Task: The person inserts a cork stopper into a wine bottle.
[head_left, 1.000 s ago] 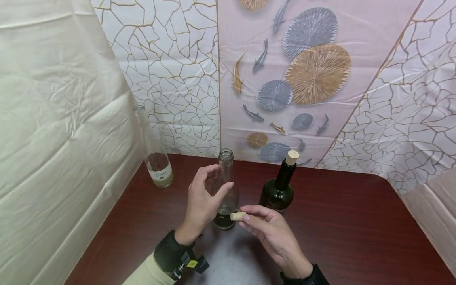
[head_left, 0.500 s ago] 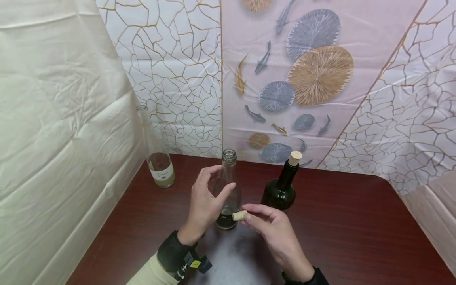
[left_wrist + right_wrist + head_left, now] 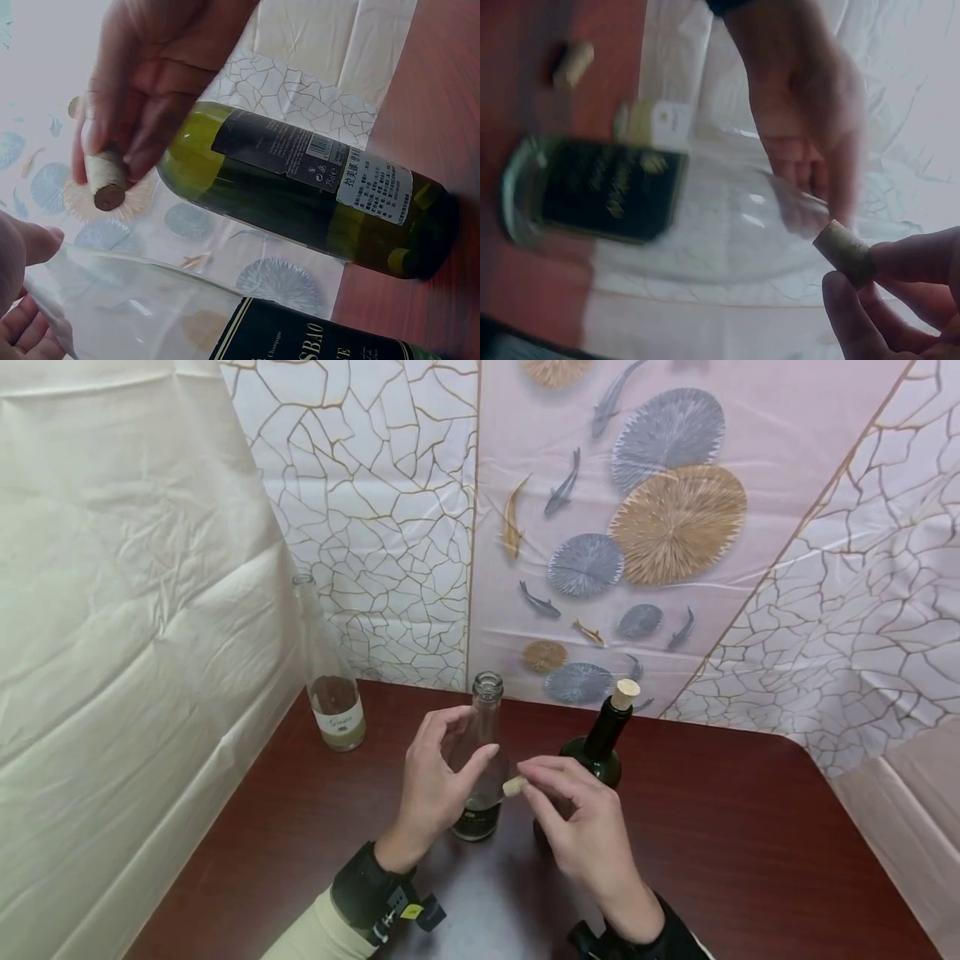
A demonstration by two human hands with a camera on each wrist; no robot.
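We see the right hand (image 3: 581, 827) pinching a cork (image 3: 513, 787) in nearly closed fingers (image 3: 921, 259) at the middle bottle's (image 3: 485, 787) four o'clock, the left hand (image 3: 435, 777) curved wide about it, grip unclear, apparently readying for stoppering, which calls for lifting and aligning.

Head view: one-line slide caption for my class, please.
Left hand curved around an open clear bottle, right hand pinching a cork.
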